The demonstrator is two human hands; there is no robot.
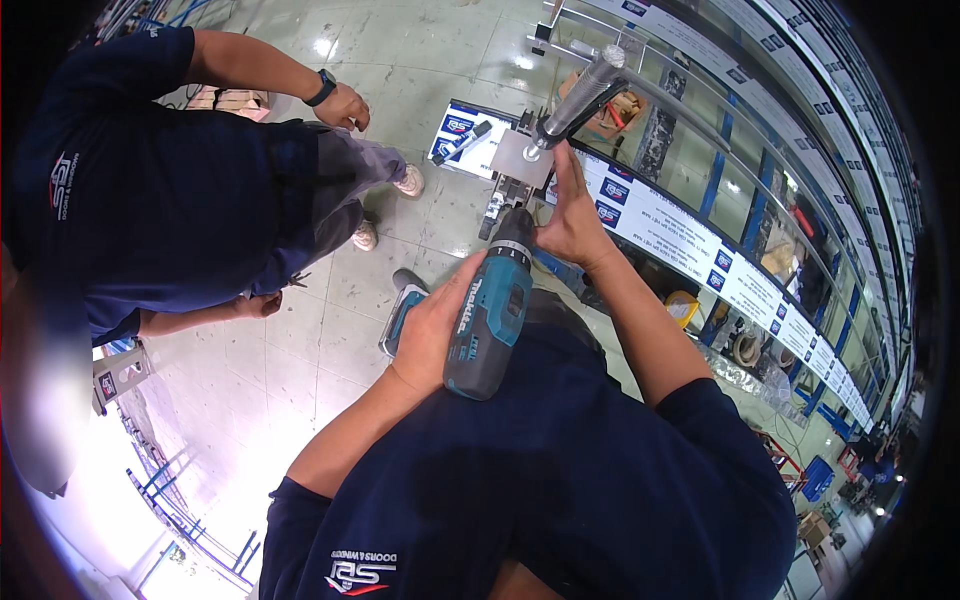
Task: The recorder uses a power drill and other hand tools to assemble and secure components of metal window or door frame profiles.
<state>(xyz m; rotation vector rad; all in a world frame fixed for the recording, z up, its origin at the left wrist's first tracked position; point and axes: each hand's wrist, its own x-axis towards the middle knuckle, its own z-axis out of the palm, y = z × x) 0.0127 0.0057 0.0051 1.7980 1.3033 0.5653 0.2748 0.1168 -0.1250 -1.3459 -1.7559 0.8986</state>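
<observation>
My left hand (432, 325) is wrapped round the handle of a teal and black cordless drill (487, 325). The drill's black chuck (516, 228) points away from me at a metal fitting (512, 190) on the work's near end; its bit is hard to make out. My right hand (578, 222) grips the fitting's right side, fingers stretched along it and thumb beside the chuck. A square metal plate (520, 157) lies just beyond the fitting. From it a thick, ribbed metal shaft (585, 92) rises toward the upper right.
A film-covered white and blue profile (680, 235) runs to the lower right, beside a blue-framed rack (715, 185). A small black-ended tool (465, 142) rests on its left end. On the left stands another person (190, 210) in dark clothing. Cardboard (230, 102) lies behind them.
</observation>
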